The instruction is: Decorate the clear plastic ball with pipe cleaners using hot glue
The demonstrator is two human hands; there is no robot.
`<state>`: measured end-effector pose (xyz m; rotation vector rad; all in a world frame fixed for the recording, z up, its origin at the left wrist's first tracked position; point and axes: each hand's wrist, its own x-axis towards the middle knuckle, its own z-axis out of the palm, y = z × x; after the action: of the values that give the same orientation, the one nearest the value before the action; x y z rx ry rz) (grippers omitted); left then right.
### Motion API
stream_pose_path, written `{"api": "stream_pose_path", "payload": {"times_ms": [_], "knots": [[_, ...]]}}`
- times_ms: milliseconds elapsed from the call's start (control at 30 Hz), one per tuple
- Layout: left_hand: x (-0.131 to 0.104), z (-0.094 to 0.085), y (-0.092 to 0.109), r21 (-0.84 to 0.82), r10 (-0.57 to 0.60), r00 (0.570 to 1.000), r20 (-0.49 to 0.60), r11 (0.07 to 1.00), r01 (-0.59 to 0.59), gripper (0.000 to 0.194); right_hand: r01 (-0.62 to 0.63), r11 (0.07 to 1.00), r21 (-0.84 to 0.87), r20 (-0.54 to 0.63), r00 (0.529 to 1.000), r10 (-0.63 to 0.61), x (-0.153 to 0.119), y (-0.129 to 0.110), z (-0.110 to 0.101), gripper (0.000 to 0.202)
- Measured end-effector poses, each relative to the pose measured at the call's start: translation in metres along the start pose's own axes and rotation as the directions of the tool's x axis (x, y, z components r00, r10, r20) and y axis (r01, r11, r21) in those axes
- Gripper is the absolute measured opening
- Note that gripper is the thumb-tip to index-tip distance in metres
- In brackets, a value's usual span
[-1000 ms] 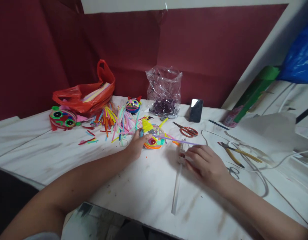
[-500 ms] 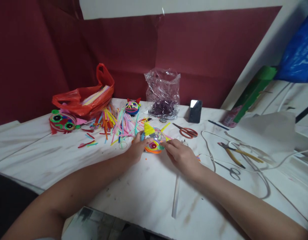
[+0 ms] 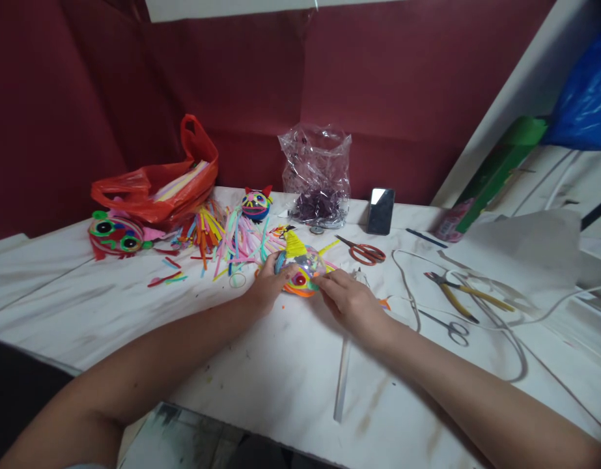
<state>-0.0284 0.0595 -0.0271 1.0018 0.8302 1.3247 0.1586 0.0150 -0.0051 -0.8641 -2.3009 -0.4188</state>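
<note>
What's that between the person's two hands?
A colourful ball, seen in the head view: the left hand holds it, and the right hand is at its other side.

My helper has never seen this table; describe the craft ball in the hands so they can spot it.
On the white marbled table, find the left hand and right hand. Between them is the craft ball, partly clear, with a red eye on its near side. Its yellow cone sets it apart from the red-eared ball farther back.
</note>
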Motion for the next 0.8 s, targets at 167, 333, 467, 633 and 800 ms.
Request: {"api": "stream_pose_path", "payload": {"times_ms": [167, 333, 467, 633, 800], "knots": [[-0.007, 0.005, 0.000, 0.043, 0.010, 0.999, 0.040, 0.999, -0.012, 0.086, -0.012, 1.000, 0.002, -0.001, 1.000, 0.012, -0.002, 0.001, 0.003, 0.027], [-0.010, 0.010, 0.001, 0.041, 0.017, 1.000, 0.016, 0.999, -0.017, 0.091, -0.011, 1.000, 0.007, -0.005, 1.000, 0.011, -0.003, 0.001, 0.006, 0.026], [-0.009, 0.012, 0.002, 0.036, 0.017, 1.000, -0.006, 0.999, -0.017, 0.091, -0.014, 0.999, 0.047, -0.010, 1.000, 0.014, -0.002, -0.001, 0.006, 0.028], [-0.008, 0.014, 0.003, 0.059, 0.019, 0.999, -0.051, 0.998, -0.016, 0.086, -0.014, 0.993, 0.115, -0.024, 1.000, 0.017, -0.001, -0.003, 0.008, 0.030], [-0.008, 0.016, 0.006, 0.067, 0.015, 0.997, -0.073, 0.998, -0.010, 0.080, -0.081, 0.988, 0.134, -0.018, 0.996, 0.084, -0.004, -0.001, 0.009, 0.024]]}}
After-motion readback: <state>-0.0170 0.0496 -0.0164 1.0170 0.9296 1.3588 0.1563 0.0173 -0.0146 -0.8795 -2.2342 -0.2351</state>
